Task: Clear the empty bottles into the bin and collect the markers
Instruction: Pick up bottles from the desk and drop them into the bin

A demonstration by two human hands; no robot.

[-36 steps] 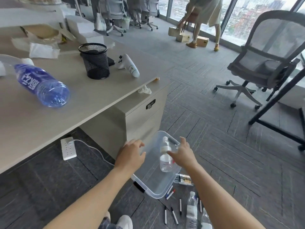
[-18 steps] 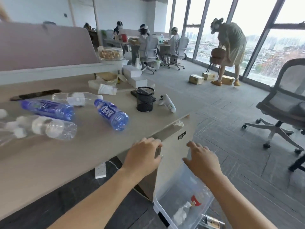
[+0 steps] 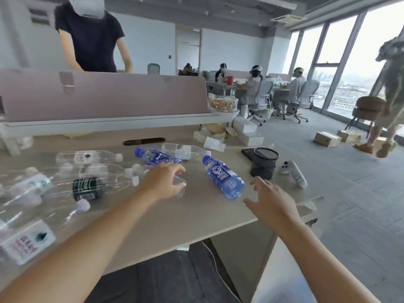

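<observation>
Both hands [image 3: 162, 182] hover open beside the blue bottle [image 3: 224, 177].

Desk [image 3: 179, 217] bears bottles [image 3: 224, 177], mesh cup [image 3: 263, 164].

On the pale wood desk [image 3: 196, 215]: two blue-tinted plastic bottles, one nearer the edge [image 3: 224, 177] and one farther back [image 3: 156, 157], both lying down. Clear plastic bottles also lie there, at least five, among them a red-labelled one [image 3: 87, 157], a white-labelled one [image 3: 185, 150] and a dark-green-labelled one [image 3: 87, 189]; blur at the left prevents an exact count. One black mesh pen cup [image 3: 263, 164], one white handheld controller [image 3: 294, 173], two bare hands, left [image 3: 162, 182] and right [image 3: 270, 201].
</observation>
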